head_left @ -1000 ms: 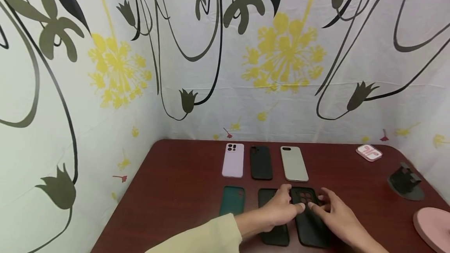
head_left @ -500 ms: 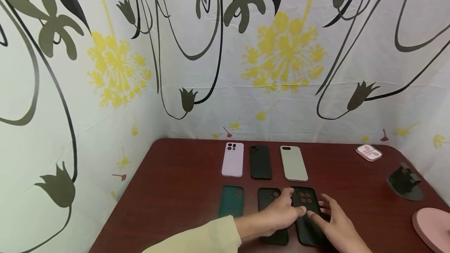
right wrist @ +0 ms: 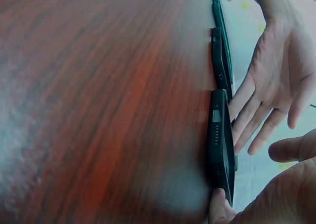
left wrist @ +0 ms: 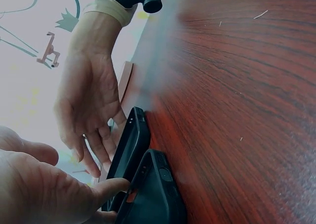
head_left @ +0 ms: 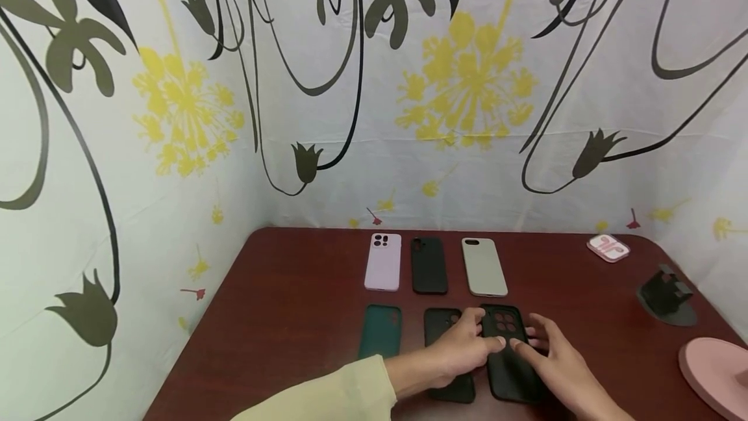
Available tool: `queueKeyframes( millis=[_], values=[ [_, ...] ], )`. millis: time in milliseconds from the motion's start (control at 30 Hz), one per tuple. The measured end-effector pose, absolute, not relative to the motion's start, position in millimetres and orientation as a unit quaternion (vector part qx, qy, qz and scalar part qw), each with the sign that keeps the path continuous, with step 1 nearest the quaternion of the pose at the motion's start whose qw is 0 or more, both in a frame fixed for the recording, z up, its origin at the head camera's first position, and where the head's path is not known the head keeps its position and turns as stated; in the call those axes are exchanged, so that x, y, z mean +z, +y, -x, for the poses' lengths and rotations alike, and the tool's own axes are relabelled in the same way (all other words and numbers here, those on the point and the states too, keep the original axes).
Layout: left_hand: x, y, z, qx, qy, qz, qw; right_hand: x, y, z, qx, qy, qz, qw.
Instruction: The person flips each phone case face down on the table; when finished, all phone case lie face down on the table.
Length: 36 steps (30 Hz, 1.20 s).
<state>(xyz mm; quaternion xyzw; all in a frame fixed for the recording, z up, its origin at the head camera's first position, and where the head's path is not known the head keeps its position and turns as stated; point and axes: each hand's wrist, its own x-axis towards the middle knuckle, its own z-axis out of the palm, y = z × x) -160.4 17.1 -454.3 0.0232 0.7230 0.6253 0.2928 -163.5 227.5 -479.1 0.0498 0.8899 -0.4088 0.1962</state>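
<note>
Six phone cases lie in two rows on the dark red table (head_left: 292, 304). At the back are a lilac case (head_left: 383, 262), a black case (head_left: 428, 265) and a grey-green case (head_left: 484, 266). In front lie a teal case (head_left: 380, 331), a black case (head_left: 439, 327) and a black case with camera holes (head_left: 505, 327). My left hand (head_left: 467, 346), in a pale yellow sleeve, touches the holed case's left edge with straight fingers. My right hand (head_left: 546, 349) touches its right side. In the right wrist view this case (right wrist: 219, 145) lies flat, with the left hand's fingers (right wrist: 252, 120) against it.
A pink-and-white earbud case (head_left: 609, 247) lies at the back right. A black stand (head_left: 666, 296) and a pink round object (head_left: 715, 372) are along the right edge. Flowered cloth walls close in the table at the back and left.
Both hands stay on the black case with camera holes. Only small finger shifts and a slight move of the view show.
</note>
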Motion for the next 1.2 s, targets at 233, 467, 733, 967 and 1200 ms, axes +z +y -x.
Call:
queueKeyframes(
  millis=[233, 467, 733, 967, 1200],
  values=[
    [-453, 19, 160, 0.63, 0.721, -0.019, 0.287, -477, 229, 166, -0.404, 0.895, -0.045, 0.186],
    [-456, 22, 158, 0.626, 0.727, -0.017, 0.282, -475, 234, 170, -0.39, 0.901, -0.036, 0.188],
    [-459, 27, 160, 0.672, 0.674, 0.003, 0.308, -465, 240, 170, -0.402, 0.895, -0.041, 0.189],
    [-458, 32, 160, 0.673, 0.67, 0.009, 0.313, -460, 238, 162, -0.436, 0.882, -0.044, 0.175],
    [-455, 34, 156, 0.637, 0.704, -0.007, 0.313, -454, 230, 153, -0.483, 0.861, -0.035, 0.156]
  ],
)
